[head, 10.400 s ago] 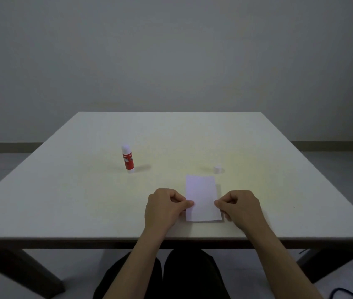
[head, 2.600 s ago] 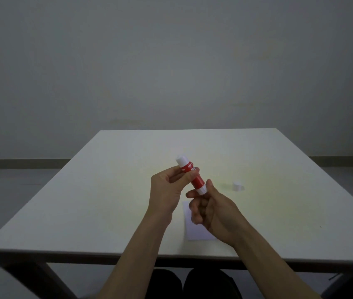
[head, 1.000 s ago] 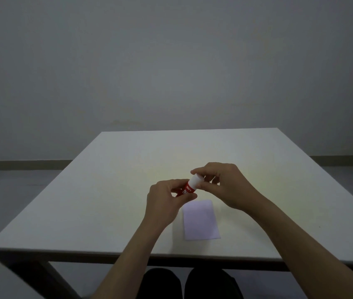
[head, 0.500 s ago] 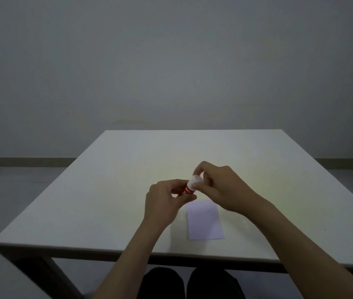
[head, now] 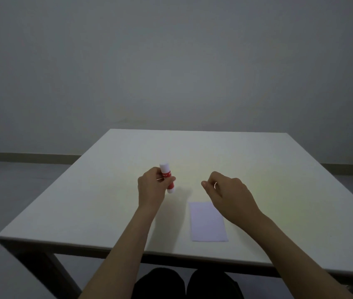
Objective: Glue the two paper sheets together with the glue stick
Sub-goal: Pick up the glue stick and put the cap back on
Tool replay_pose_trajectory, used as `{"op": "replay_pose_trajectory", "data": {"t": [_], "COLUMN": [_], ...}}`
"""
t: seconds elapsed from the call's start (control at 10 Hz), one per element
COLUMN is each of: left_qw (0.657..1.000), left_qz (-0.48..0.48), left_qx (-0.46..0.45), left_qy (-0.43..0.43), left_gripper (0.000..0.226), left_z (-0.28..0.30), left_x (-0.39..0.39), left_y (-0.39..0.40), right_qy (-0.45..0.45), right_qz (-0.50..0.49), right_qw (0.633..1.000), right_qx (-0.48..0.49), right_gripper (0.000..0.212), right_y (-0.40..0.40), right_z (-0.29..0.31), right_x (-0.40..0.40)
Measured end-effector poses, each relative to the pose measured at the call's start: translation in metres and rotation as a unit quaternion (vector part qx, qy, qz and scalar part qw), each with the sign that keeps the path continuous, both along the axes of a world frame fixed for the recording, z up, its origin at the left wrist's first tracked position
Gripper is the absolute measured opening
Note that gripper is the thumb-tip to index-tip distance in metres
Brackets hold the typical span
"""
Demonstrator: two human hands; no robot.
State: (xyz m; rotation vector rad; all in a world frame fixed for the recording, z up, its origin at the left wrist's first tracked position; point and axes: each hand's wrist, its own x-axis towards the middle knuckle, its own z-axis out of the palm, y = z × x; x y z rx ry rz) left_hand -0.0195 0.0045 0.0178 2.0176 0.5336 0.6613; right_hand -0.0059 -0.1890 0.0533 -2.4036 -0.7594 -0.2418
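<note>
My left hand (head: pixel 151 189) grips the red glue stick (head: pixel 170 186) around its middle and holds it nearly upright just above the table, its white cap on top. The pale paper sheets (head: pixel 208 223) lie flat as one rectangle near the table's front edge, right of centre; I cannot tell the two sheets apart. Over the paper's far edge hovers my right hand (head: pixel 230 196), loosely curled, thumb and fingers a little apart and nothing in them. It is a hand's width to the right of the glue stick.
The white table (head: pixel 289 190) reaches back to a grey wall, with its front edge close to my body. My dark-clothed knees (head: pixel 184 283) show under the front edge. Grey floor lies to the left and right.
My right hand has let go of the glue stick's cap end and drawn away to the right. My left hand has moved the capped stick left and tipped it upright.
</note>
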Motion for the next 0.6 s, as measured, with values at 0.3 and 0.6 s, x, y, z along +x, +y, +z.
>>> {"op": "replay_pose_trajectory", "data": {"t": [0.3, 0.6], "left_qw": [1.000, 0.998], "left_qz": [-0.015, -0.012], "left_qx": [0.008, 0.040], "left_qy": [0.017, 0.044], "left_gripper": [0.008, 0.011], "left_z": [-0.014, -0.030], "left_x": [0.010, 0.012], "left_y": [0.000, 0.002], "right_qy": [0.038, 0.056], "right_qz": [0.023, 0.032], "right_qw": [0.999, 0.998], "right_qx": [0.009, 0.021], "right_gripper": [0.022, 0.022], "right_y": [-0.005, -0.007], "right_z": [-0.005, -0.010], "right_x": [-0.001, -0.003]}}
